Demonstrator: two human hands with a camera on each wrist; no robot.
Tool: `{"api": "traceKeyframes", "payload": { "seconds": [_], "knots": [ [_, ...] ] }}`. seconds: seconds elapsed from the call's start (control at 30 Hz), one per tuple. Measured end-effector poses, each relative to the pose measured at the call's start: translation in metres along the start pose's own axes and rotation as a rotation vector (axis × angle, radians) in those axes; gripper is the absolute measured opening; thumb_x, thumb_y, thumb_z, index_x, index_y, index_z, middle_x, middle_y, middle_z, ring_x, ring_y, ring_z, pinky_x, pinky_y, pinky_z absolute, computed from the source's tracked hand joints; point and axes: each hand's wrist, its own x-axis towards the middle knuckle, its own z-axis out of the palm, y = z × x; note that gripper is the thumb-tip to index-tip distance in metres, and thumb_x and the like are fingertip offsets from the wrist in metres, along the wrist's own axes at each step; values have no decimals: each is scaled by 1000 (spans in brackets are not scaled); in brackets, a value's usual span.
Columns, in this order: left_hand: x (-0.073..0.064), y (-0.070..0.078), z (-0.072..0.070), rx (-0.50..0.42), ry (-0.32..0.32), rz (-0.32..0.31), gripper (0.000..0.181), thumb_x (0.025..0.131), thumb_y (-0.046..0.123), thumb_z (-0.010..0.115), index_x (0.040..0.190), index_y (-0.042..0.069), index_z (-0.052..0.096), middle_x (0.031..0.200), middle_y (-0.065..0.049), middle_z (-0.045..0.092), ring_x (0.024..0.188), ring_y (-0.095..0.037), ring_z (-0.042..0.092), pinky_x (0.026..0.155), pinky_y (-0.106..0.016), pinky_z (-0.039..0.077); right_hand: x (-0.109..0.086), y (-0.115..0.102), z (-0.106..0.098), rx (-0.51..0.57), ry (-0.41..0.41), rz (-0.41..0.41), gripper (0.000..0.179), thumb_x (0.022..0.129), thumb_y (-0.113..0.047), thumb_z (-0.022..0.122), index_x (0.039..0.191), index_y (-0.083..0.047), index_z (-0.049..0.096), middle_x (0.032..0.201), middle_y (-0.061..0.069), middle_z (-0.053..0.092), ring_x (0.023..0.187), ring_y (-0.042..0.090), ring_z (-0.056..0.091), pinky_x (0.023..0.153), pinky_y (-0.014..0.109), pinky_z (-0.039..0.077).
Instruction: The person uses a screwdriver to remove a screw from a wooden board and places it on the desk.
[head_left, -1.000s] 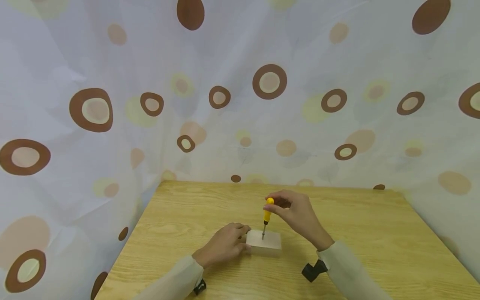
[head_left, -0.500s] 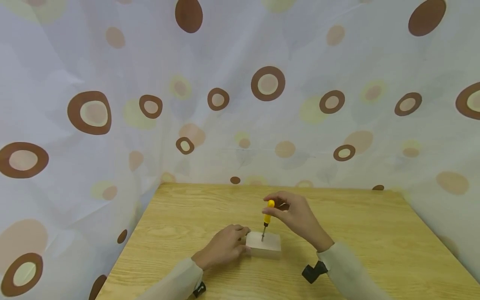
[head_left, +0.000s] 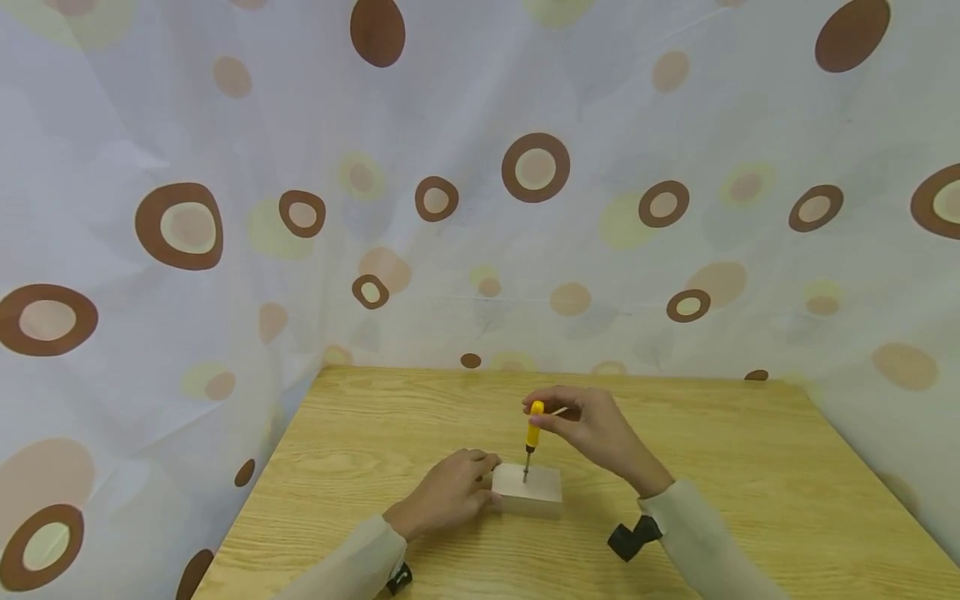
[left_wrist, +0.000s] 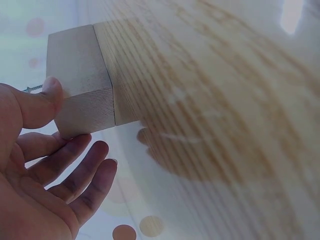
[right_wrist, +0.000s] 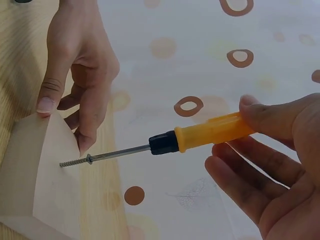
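Note:
A pale wooden block [head_left: 527,492] lies flat on the table. My left hand [head_left: 446,492] grips its left end, thumb on the near side and fingers on the far side, as the left wrist view also shows. From the block's top face stands a screw [right_wrist: 74,162], much of its thread exposed. The tip of a yellow screwdriver [right_wrist: 210,134] meets the screw head, shaft nearly in line with the screw. High on its handle, my right hand [head_left: 592,425] pinches it between thumb and fingers; in the right wrist view the lower fingers are loosely bent.
The wood-grain table [head_left: 375,417] reaches back to a white sheet [head_left: 480,250] with brown and beige spots, which also hangs on both sides. A black strap device [head_left: 633,537] sits at the right wrist.
The right fingers and wrist have shifted slightly on the screwdriver, whose handle stands a little more upright. The block and left hand keep their place; the head view tilted slightly.

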Motion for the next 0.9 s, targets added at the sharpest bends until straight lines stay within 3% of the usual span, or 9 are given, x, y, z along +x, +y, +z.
{"api": "traceKeyframes", "payload": {
  "seconds": [0.13, 0.23, 0.37, 0.5, 0.73, 0.8, 0.9],
  "knots": [
    [0, 0, 0, 6, 4, 3, 49, 98, 36, 70, 137, 6, 65, 134, -5, 66, 108, -16, 63, 88, -33, 55, -1, 2, 3, -46, 42, 6, 25, 93, -28, 78, 118, -22, 75, 104, -6, 74, 88, 14, 71, 76, 31, 60],
    [0, 1, 0, 1, 2, 5, 50, 98, 37, 71, 137, 6, 65, 134, -6, 66, 106, -15, 63, 87, -32, 55, -1, 2, 4, -76, 68, -16, 23, 93, -24, 78, 114, -19, 76, 101, -6, 74, 84, 12, 71, 74, 29, 60],
    [0, 2, -1, 0, 1, 6, 50, 98, 36, 71, 137, 5, 65, 134, -7, 66, 106, -16, 64, 86, -31, 55, 0, 2, 0, -68, 35, -58, 18, 94, -14, 76, 111, -18, 75, 107, -3, 74, 88, 14, 71, 76, 30, 60],
    [0, 1, -1, -1, 0, -7, 50, 98, 36, 71, 138, 5, 64, 134, -7, 65, 108, -16, 64, 88, -32, 55, 2, 1, -1, -51, 8, -52, 19, 95, -17, 74, 114, -21, 74, 110, -3, 73, 92, 15, 69, 77, 31, 60],
    [2, 2, -2, -14, -6, -17, 49, 98, 35, 71, 138, 6, 64, 135, -6, 65, 107, -15, 63, 87, -31, 55, -1, -1, 4, -143, 117, -20, 22, 90, -30, 81, 109, -19, 76, 98, -7, 74, 79, 12, 71, 70, 28, 59],
    [2, 2, -2, -16, -7, -18, 50, 98, 35, 71, 138, 6, 65, 135, -6, 65, 107, -15, 63, 87, -31, 55, -1, -2, 3, -160, 124, -28, 20, 90, -26, 81, 108, -18, 77, 98, -7, 75, 78, 14, 71, 69, 28, 59],
    [2, 2, -1, -16, -6, -17, 50, 98, 36, 71, 137, 6, 65, 135, -6, 65, 107, -16, 63, 88, -32, 55, 0, -3, 1, -136, 72, -42, 18, 92, -16, 78, 110, -19, 78, 104, -6, 75, 86, 16, 72, 73, 29, 60]
  ]
}}
